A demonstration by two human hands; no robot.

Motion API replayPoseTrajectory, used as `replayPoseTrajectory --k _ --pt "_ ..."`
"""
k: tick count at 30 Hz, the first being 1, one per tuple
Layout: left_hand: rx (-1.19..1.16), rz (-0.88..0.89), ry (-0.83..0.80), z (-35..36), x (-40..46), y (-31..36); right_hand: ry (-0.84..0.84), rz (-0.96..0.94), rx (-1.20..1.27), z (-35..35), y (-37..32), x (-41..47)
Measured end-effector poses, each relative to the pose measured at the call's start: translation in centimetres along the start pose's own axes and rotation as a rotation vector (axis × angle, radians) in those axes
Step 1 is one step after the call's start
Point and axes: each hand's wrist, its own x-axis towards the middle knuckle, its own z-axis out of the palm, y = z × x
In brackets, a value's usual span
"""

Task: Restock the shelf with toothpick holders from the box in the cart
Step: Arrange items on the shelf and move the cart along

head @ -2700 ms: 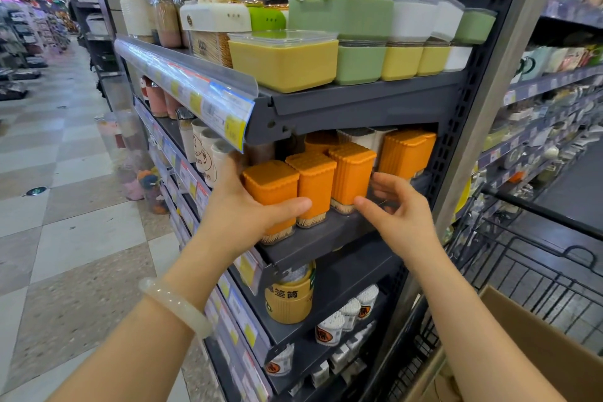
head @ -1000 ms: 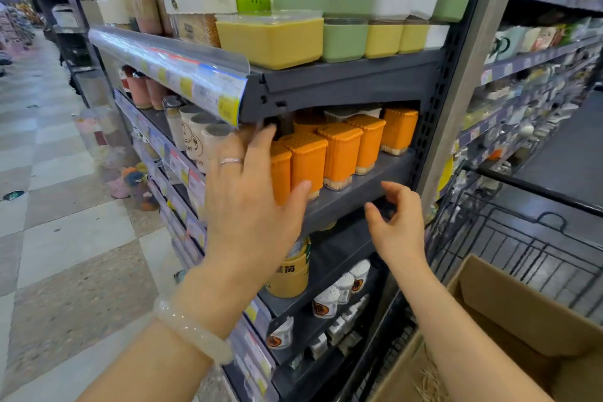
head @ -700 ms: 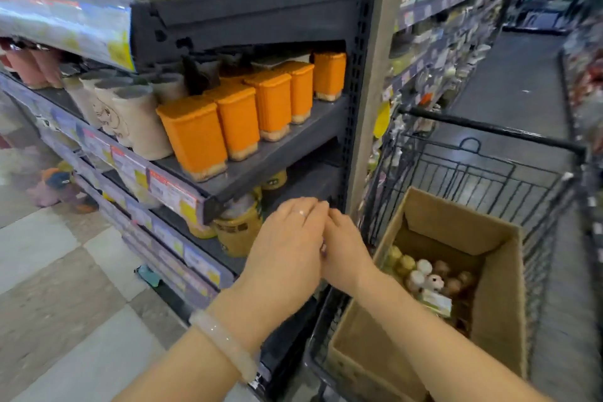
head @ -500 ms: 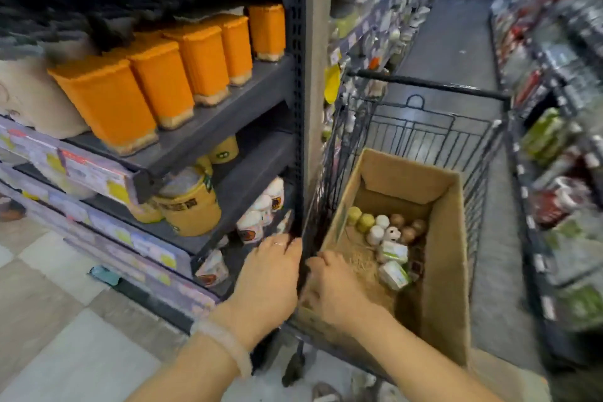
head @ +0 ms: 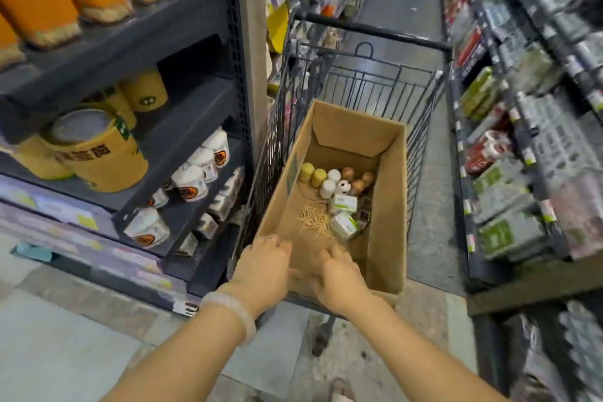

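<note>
Both hands, left hand [head: 263,263] and right hand [head: 336,274], reaching over box [head: 388,206] near edge, fingers loosely spread, holding nothing; risk: loose toothpicks [head: 315,222] scattering if holders [head: 329,181] tip.

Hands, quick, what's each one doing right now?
Left hand: open, empty, at the cardboard box near edge.
Right hand: open, empty, reaching into the box.

A single wide-angle view, worn on the person's head, looks forward and steeply down an aisle. It sits close above the near end of the cart [head: 375,39], looking into the open box [head: 388,202] whose near edge lies low in the middle of the frame. The shelf [head: 182,114] runs along the left edge, seen from above and at a slant. The right edge is smeared, perhaps by head motion.
</note>
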Motion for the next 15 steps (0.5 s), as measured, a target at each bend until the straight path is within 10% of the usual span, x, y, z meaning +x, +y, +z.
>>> replayPoseTrajectory --k 15 --pt "-0.138 -0.249 -0.170 0.6 9.1 7.1 -0.110 -0.116 -0.019 -4.6 9.3 4.8"
